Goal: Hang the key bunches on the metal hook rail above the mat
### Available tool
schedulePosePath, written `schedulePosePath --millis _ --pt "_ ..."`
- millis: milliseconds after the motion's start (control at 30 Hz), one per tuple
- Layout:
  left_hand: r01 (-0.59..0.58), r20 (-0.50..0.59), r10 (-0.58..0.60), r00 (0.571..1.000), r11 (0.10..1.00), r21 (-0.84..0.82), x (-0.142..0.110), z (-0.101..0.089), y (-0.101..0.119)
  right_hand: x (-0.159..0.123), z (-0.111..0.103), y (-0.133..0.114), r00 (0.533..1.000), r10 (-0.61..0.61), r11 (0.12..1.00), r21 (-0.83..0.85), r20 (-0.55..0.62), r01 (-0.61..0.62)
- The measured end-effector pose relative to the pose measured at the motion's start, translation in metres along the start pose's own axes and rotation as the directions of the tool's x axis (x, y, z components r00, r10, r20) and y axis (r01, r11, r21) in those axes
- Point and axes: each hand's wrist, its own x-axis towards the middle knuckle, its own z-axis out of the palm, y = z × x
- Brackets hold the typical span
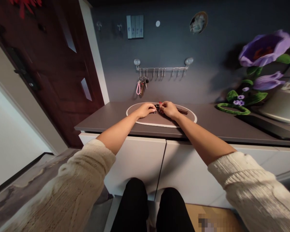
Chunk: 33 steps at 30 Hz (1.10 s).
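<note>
Both my hands are close together over an oval brown mat with a white rim, lying on the countertop. My left hand has its fingers bent and closed on a small silvery piece of what looks like a bunch of keys. My right hand pinches the same dark, shiny bunch from the other side; its fingers partly cover it. A bit of red shows above the right fingertips. Just right of that hand, a dark brown strip-like thing lies on the mat.
On the wall, a rail with hooks carries hanging keys and a pink loop. Purple artificial flowers and a pale lamp-like object stand at right. White cabinet doors are below; a dark red door is left.
</note>
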Motion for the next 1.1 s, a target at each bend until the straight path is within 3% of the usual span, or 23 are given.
schedulePosePath --millis 133,233,567,767,1100 --pt "0.012 -0.037 -0.013 0.999 1.000 -0.023 0.0004 -0.0006 -0.0004 0.0000 -0.0004 -0.0006 1.000 -0.026 0.998 -0.065 0.004 0.026" --pt "0.023 -0.123 -0.031 0.992 0.997 -0.072 0.0017 -0.0010 -0.0021 0.0007 -0.0004 0.0003 0.998 -0.060 0.996 -0.065 0.013 0.061" --pt "0.084 -0.345 -0.184 0.921 0.955 -0.285 0.0051 -0.0031 0.0012 0.0014 0.0005 -0.0065 0.985 -0.098 0.953 0.298 0.142 0.052" --pt "0.070 -0.343 -0.202 0.917 0.930 -0.361 0.0074 -0.0021 -0.0014 0.0010 0.0002 -0.0066 0.983 -0.102 0.925 0.378 0.156 0.037" --pt "0.036 -0.255 -0.167 0.952 0.892 -0.450 0.0048 -0.0015 -0.0018 0.0029 0.0004 -0.0030 0.975 -0.093 0.920 0.393 0.202 0.007"
